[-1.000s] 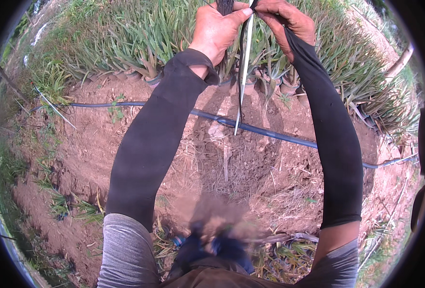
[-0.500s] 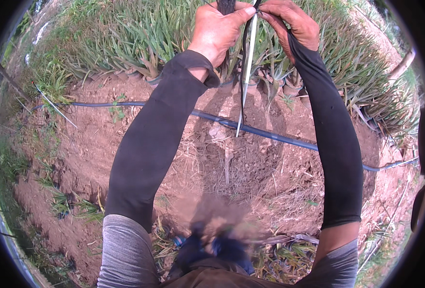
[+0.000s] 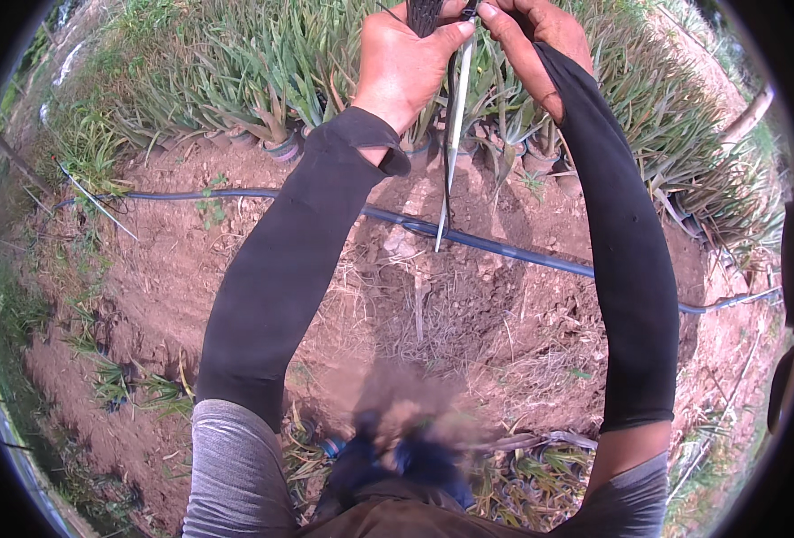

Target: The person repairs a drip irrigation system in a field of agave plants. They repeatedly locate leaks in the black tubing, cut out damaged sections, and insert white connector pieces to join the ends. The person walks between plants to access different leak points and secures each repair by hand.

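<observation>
At the top edge, my left hand (image 3: 397,67) is closed around a bundle of thin black strips (image 3: 424,16), its thumb pointing toward the other hand. My right hand (image 3: 540,45) meets it there, thumb and fingers pinching a black strip (image 3: 471,9) close to the left thumb. From between the hands hangs a long, narrow, pale green-white strip (image 3: 455,134), tapering downward. A thin black strand (image 3: 452,99) dangles alongside it. The frame's upper edge cuts off part of the fingers and bundle.
Dense rows of potted, spiky, aloe-like plants (image 3: 289,63) stand beyond the hands. A dark hose (image 3: 514,255) crosses the brown soil (image 3: 325,332) below them. More plants (image 3: 527,489) grow near my feet, beside a dry branch (image 3: 523,441).
Both hands sit slightly higher in the picture, and the right fingers are more curled at the pinch. The pale strip's lower end has shifted a little left.
</observation>
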`<act>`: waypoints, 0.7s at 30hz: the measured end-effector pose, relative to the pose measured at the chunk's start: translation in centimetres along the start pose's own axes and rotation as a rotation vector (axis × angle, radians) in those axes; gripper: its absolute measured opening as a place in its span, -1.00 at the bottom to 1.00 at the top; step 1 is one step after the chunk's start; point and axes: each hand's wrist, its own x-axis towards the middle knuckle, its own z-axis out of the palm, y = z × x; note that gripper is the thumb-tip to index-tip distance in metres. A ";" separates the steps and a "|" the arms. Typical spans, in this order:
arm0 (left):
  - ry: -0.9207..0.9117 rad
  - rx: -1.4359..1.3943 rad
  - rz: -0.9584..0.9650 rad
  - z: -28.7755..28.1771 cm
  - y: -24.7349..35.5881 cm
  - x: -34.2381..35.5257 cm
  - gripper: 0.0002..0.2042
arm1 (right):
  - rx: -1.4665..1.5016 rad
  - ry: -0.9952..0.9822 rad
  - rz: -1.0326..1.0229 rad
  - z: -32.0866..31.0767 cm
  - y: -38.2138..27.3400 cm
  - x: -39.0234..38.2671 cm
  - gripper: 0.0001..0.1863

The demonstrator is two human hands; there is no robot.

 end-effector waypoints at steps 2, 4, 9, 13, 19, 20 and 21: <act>0.014 0.103 0.020 0.3 0.4 -0.4 -0.82 | 0.157 -0.035 0.185 0.0 -0.2 -0.1 -0.77; 0.042 0.094 0.045 0.3 0.0 -0.5 -0.82 | 0.382 -0.110 0.458 -0.4 -1.2 0.3 -0.76; -0.009 0.086 0.455 0.2 -2.3 0.3 -0.81 | 1.026 -0.381 0.786 -0.2 2.1 1.2 -0.79; 0.024 0.082 0.101 0.4 -0.1 -1.0 -0.82 | 0.776 -0.097 0.436 -0.2 0.2 -0.7 -0.85; 0.026 0.106 0.096 0.3 -0.3 -1.0 -0.83 | 0.079 0.157 -0.374 0.3 1.3 -0.9 -0.80; 0.022 0.098 0.099 0.3 -0.4 -1.0 -0.83 | 0.047 0.157 -0.394 0.0 1.2 -1.0 -0.81; 0.019 0.090 0.102 0.2 -0.5 -0.9 -0.82 | 0.016 0.157 -0.414 -0.2 1.0 -0.9 -0.81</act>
